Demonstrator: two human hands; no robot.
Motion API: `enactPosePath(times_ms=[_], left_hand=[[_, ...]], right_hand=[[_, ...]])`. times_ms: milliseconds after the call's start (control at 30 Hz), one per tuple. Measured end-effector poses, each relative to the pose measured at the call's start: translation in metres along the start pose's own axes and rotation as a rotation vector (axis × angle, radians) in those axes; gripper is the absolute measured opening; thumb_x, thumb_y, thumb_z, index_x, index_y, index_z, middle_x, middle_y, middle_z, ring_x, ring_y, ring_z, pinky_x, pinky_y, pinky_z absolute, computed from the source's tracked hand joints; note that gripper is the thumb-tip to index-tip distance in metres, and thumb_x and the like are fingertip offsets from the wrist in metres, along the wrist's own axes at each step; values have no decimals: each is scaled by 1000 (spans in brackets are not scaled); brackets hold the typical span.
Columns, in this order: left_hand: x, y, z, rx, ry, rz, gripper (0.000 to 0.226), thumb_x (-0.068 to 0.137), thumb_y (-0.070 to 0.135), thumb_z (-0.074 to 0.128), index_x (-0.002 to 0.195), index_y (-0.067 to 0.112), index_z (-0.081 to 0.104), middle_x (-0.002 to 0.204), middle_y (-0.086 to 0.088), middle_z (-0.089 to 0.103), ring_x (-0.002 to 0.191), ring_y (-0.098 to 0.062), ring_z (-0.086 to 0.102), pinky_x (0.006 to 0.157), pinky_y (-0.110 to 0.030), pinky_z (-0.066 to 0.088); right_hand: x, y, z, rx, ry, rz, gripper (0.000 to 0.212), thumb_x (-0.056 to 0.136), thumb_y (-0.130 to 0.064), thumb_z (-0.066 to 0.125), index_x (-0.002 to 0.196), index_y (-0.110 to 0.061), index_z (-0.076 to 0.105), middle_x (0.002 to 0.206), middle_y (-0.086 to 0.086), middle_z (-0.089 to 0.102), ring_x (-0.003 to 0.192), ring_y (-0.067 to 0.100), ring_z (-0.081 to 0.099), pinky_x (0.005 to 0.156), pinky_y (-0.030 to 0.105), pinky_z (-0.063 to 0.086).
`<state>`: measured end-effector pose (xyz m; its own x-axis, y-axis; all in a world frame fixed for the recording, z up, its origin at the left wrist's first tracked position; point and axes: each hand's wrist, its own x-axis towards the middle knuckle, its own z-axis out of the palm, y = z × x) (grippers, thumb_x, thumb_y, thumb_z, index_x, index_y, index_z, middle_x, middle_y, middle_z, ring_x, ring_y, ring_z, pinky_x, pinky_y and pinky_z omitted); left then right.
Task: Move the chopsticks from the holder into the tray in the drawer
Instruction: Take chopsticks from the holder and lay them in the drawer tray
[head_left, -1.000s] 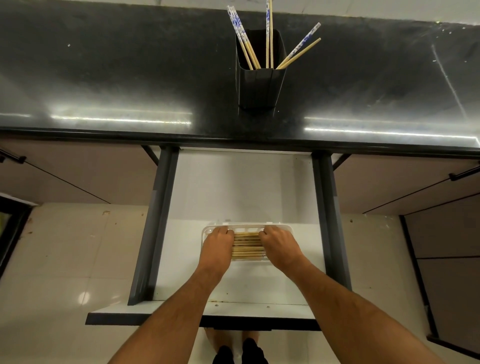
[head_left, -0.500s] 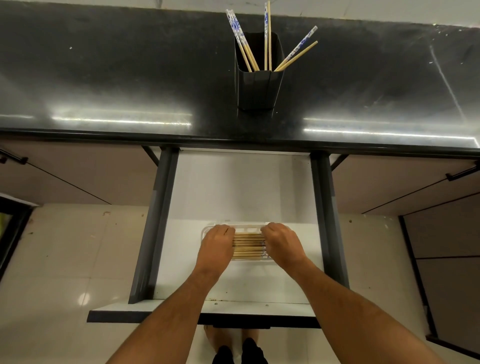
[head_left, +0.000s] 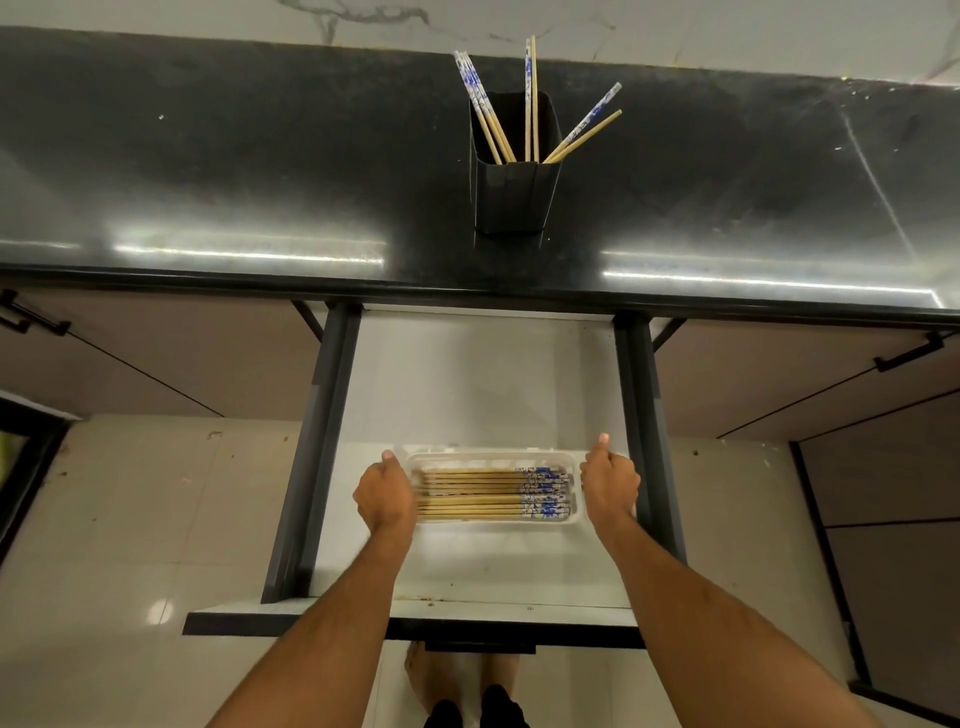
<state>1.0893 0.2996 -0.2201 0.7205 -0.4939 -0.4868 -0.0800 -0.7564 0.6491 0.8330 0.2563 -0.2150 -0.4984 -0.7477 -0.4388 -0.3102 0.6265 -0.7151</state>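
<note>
Both hands sit at the ends of the clear plastic tray (head_left: 575, 492) in the open white drawer (head_left: 467, 384). The left hand (head_left: 385, 493) is curled against the tray's left end, thumb up; whether it actually grips the rim cannot be told. The right hand (head_left: 609, 480) hovers just beside the right end, fingers curled, thumb raised, holding nothing visible. In the tray, a row of bamboo chopsticks with blue-and-white patterned tops (head_left: 488, 493) lies side by side, tops to the right. About 6 more remaining chopsticks (head_left: 530, 104) stand leaning in the black square holder (head_left: 514, 200) on the dark glossy countertop (head_left: 260, 156). The step in hand looks like squaring up the tray or its contents between batches. Next, a hand must probably reach up to the holder, gather the remaining sticks and lay them alongside the others.
</note>
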Motion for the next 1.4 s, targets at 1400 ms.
enactPosePath(times_ms=[1400], left_hand=[[-12, 76, -25, 93, -111, 471, 32, 102, 23, 41, 76, 15, 58, 79, -3, 62, 77, -24, 63, 63, -31, 49]], right_hand=[[-31, -83, -6, -511, -64, -537, 31, 106, -40, 40, 94, -16, 55, 89, 1, 58, 85, 17, 55, 74, 28, 42]])
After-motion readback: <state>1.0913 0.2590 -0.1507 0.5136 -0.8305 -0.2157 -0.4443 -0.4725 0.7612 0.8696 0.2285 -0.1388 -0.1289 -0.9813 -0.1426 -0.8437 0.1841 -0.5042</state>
